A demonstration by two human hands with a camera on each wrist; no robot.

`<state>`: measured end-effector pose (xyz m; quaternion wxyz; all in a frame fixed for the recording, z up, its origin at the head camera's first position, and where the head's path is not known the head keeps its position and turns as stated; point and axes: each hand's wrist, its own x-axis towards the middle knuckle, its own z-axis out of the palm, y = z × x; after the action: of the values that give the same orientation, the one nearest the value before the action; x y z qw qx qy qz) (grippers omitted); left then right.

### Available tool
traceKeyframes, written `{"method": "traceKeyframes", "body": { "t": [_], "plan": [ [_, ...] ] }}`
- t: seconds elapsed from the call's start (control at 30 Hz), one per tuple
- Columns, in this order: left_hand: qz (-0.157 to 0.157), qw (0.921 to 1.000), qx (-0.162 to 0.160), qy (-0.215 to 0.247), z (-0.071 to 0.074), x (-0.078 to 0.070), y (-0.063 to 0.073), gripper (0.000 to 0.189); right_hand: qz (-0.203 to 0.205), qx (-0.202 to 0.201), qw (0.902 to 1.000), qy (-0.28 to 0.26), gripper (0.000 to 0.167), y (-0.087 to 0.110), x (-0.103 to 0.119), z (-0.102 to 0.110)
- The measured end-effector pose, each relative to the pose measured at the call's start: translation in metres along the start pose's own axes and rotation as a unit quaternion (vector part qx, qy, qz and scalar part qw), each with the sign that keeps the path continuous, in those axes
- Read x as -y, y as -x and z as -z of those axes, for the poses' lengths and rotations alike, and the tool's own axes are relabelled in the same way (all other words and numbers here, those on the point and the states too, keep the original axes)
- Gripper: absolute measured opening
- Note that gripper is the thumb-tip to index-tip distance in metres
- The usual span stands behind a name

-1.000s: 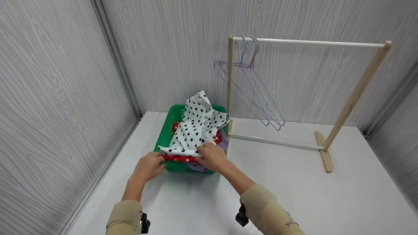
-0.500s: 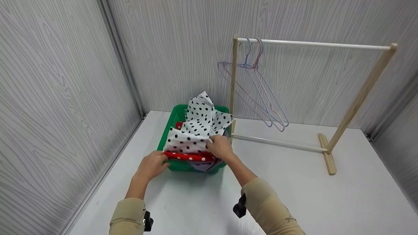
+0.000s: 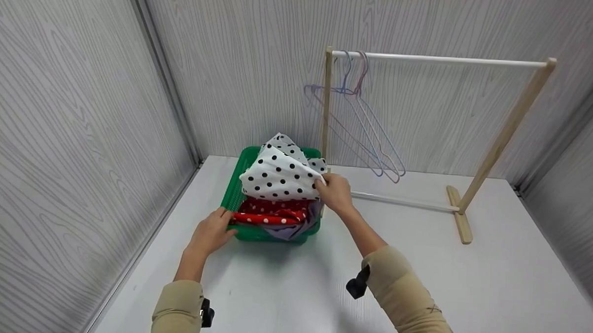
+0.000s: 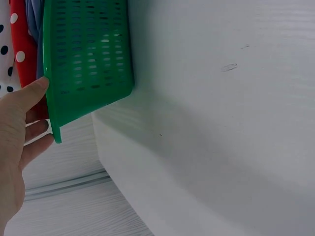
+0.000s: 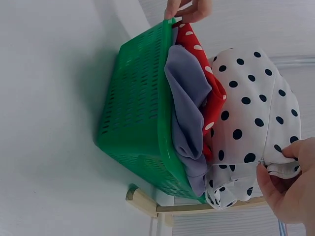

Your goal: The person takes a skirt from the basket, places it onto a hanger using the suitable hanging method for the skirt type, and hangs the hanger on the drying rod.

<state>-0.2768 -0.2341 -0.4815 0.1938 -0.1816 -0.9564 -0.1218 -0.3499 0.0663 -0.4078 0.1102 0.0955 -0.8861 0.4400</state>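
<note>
A green plastic basket point(image 3: 233, 196) stands on the table, filled with cloth. My left hand point(image 3: 210, 232) grips its near left corner, thumb on the rim point(image 4: 47, 54) in the left wrist view. With thumb and fingers, my right hand point(image 3: 336, 191) pinches the edge of a white garment with black dots point(image 3: 281, 173), lifted and folded back over the far part of the basket. Beneath it lies a red cloth with white dots point(image 3: 270, 219). A greyish-purple cloth point(image 5: 184, 93) drapes over the near rim in the right wrist view.
Right of the basket stands a clothes rack point(image 3: 507, 134) with wooden posts and a white rail point(image 3: 443, 59). Several thin hangers point(image 3: 371, 134) hang at its left end. Pale wood-grain panels point(image 3: 231, 60) enclose the white table point(image 3: 388, 229) at the back and sides.
My right hand has moved up and to the right, pulling the white garment's near edge back and uncovering more red cloth. My left hand has stayed at the basket's corner.
</note>
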Motion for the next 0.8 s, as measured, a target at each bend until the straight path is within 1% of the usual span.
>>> {"method": "traceKeyframes", "body": {
  "t": [0.1, 0.23, 0.33, 0.4, 0.47, 0.6, 0.7, 0.8],
  "plan": [
    [-0.011, 0.9999, -0.001, 0.002, 0.000, 0.000, -0.001, 0.037, 0.010, -0.006, 0.9999, -0.001, 0.017, 0.001, 0.000, 0.002],
    [-0.034, 0.9993, -0.016, -0.008, 0.000, 0.001, -0.002, 0.044, 0.040, -0.037, 0.9985, 0.008, 0.017, -0.001, 0.001, 0.006],
    [-0.044, 0.9986, -0.028, -0.008, -0.002, 0.001, -0.001, 0.042, 0.058, -0.054, 0.9968, 0.014, 0.018, -0.003, 0.001, 0.012],
    [-0.042, 0.9987, -0.028, -0.006, -0.002, 0.001, -0.001, 0.038, 0.071, -0.049, 0.9961, 0.016, 0.017, -0.003, -0.001, 0.018],
    [-0.040, 0.9988, -0.026, -0.004, -0.002, 0.002, -0.001, 0.035, 0.089, -0.036, 0.9951, 0.024, 0.017, -0.002, -0.003, 0.022],
    [-0.028, 0.9995, -0.011, -0.003, 0.000, 0.002, -0.001, 0.042, 0.120, -0.010, 0.9918, 0.041, 0.015, 0.001, -0.010, 0.029],
    [-0.021, 0.9998, 0.005, -0.002, 0.001, 0.001, -0.002, 0.044, 0.131, -0.008, 0.9903, 0.046, 0.015, 0.003, -0.014, 0.033],
    [-0.017, 0.9997, 0.016, 0.001, 0.002, -0.001, -0.004, 0.039, 0.142, -0.016, 0.9887, 0.046, 0.015, 0.005, -0.016, 0.038]
  ]
}}
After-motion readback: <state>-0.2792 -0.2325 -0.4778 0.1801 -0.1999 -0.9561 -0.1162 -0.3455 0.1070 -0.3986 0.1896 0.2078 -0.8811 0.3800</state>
